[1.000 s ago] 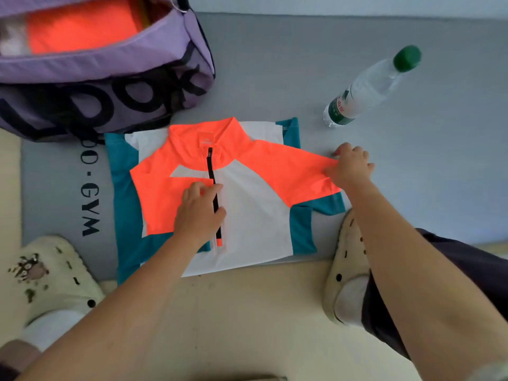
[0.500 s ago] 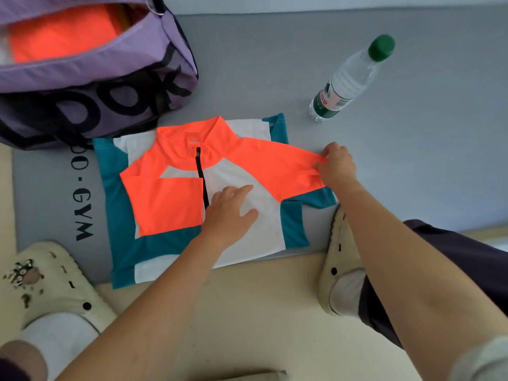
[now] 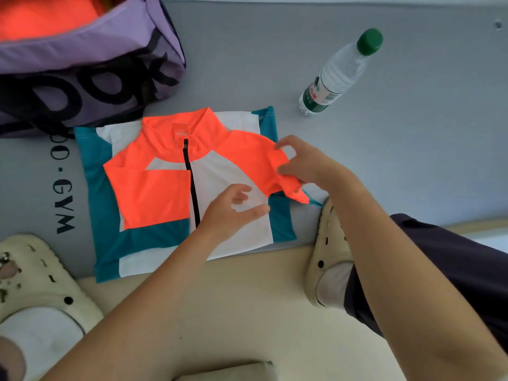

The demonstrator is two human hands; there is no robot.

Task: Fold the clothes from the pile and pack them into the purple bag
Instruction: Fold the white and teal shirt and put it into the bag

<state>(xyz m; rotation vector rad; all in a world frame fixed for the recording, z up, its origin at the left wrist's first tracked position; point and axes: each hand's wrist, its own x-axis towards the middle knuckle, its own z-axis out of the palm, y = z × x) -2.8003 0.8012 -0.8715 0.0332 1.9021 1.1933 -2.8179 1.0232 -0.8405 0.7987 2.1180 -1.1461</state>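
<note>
Clothes for this task show as one zip-neck top (image 3: 176, 193) in orange, white and teal, lying face up and partly folded on a grey mat (image 3: 384, 160) printed with black letters ending in "GYM". Its left sleeve is already folded in over the chest, and its lower hem lies at the mat's near edge, where a beige floor (image 3: 247, 298) begins. At the mat's far left corner sits the purple bag (image 3: 90, 72) with big black lettering on its side; its mouth is open and orange fabric (image 3: 46, 17) lies inside. The bag's near side touches or just overlaps the top's far left corner.

The person's right hand (image 3: 308, 163) is at the top's right edge, thumb and fingers curled round the bunched end of the orange right sleeve (image 3: 264, 163), which is raised a little off the mat. The left hand (image 3: 233, 210) hovers over or lightly touches the white front panel just right of the black zip (image 3: 191, 182), fingers spread and loosely straight, holding nothing.

Two cream clogs are in view, one (image 3: 41, 284) at the lower left on the floor, the other (image 3: 330, 257) by the mat's near edge under the right forearm. A clear water bottle (image 3: 338, 75) with a green cap and green label lies on the mat beyond the top, well apart from it.
</note>
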